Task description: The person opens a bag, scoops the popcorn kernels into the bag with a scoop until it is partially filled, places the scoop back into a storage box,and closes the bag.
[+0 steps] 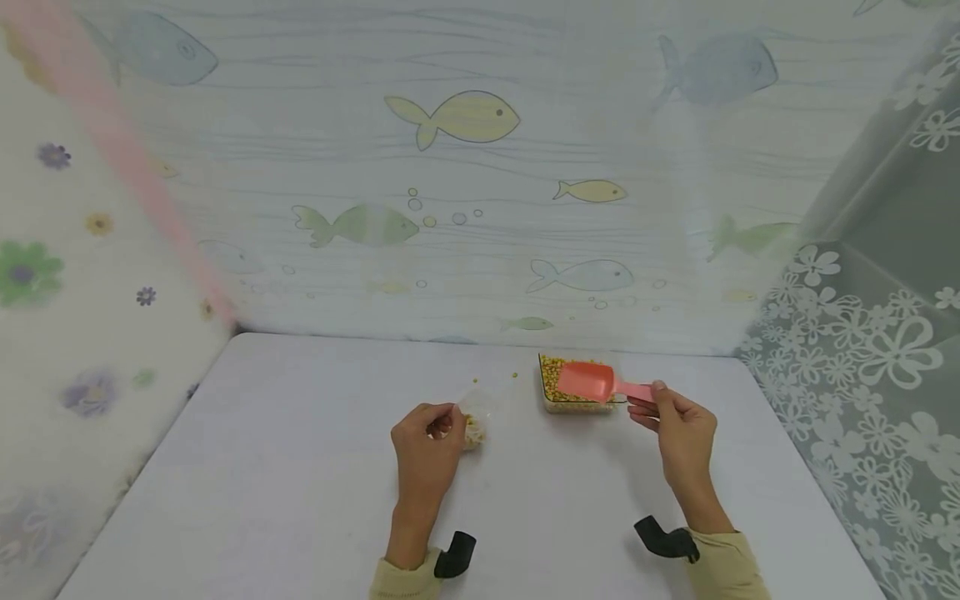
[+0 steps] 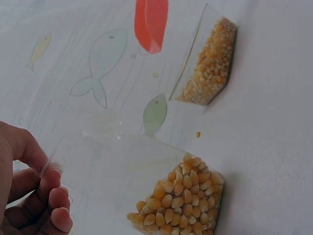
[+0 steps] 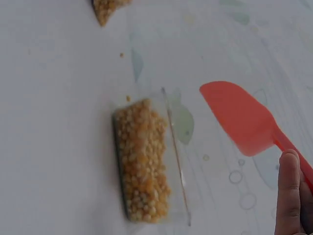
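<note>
My left hand [image 1: 426, 446] pinches the edge of a clear plastic bag [image 2: 107, 166] between thumb and fingers. Corn kernels [image 2: 181, 196] fill the bottom of the bag, which stands on the table. Over to the right, my right hand [image 1: 684, 425] grips the handle of a red scoop [image 1: 588, 382]. The scoop's bowl is raised over a clear rectangular container [image 1: 581, 407] of corn kernels [image 3: 142, 166]; in the head view the bowl looks bare inside.
Two loose kernels lie on the white table [image 1: 285, 467] behind the bag, one of them a kernel [image 1: 514, 375] near the container. A fish-patterned curtain [image 1: 480, 250] rises at the back edge. Flowered cloth [image 1: 862, 400] hangs along the right side.
</note>
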Tool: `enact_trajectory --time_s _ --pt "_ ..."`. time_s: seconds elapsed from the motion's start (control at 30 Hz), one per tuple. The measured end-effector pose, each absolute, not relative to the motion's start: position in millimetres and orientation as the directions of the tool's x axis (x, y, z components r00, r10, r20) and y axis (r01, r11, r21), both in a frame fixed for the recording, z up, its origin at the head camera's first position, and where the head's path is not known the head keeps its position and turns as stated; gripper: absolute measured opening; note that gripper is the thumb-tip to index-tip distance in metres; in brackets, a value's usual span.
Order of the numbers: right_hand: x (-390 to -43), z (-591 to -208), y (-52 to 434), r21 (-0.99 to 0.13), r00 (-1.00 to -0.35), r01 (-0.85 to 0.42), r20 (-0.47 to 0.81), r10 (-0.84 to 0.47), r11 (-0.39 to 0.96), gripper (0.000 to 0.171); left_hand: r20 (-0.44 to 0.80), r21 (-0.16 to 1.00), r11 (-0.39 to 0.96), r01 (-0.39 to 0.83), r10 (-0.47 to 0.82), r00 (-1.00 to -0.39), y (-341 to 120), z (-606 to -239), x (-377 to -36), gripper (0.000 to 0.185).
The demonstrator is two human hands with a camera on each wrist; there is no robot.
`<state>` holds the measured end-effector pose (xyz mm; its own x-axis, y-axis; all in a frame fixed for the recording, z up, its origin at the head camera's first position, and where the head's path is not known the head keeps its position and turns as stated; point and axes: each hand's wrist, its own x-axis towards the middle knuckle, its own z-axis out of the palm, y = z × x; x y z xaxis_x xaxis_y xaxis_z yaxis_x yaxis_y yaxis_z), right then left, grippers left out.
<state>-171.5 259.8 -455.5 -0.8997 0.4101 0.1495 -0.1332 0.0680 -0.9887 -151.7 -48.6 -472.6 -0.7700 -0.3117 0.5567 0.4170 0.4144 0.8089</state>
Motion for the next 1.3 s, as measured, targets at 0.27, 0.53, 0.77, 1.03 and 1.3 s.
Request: enact_trajectory --time_s 0.27,0.53,0.77,1.03,1.3 --pt "-184 -458 280 -0.907 -0.836 -0.241 0.375 0.401 0.345 0.025 0.561 0.807 0.412 0.424 -0.309 -0.768 -49 -472 -152 0.010" --pt "-192 -452 281 -0.791 -0.841 -0.261 0.468 0.273 0.553 0.025 0.571 0.800 0.418 0.431 -0.305 -0.762 -49 -473 -152 0.010" --pt "-197 -456 276 -0.742 -0.859 -0.252 0.467 0.209 0.621 0.022 0.567 0.803 0.412 0.430 -0.308 -0.764 -48 -474 -152 0.010" --pt "-205 -467 279 -0.861 -0.903 -0.200 0.348 0.254 0.468 0.029 0.560 0.809 0.405 0.426 -0.311 -0.768 -48 -475 -152 0.011" --pt "-215 -477 288 -0.963 -0.948 0.051 0.037 0.316 0.264 0.045 0.573 0.798 0.422 0.431 -0.310 -0.759 -49 -474 -151 0.010"
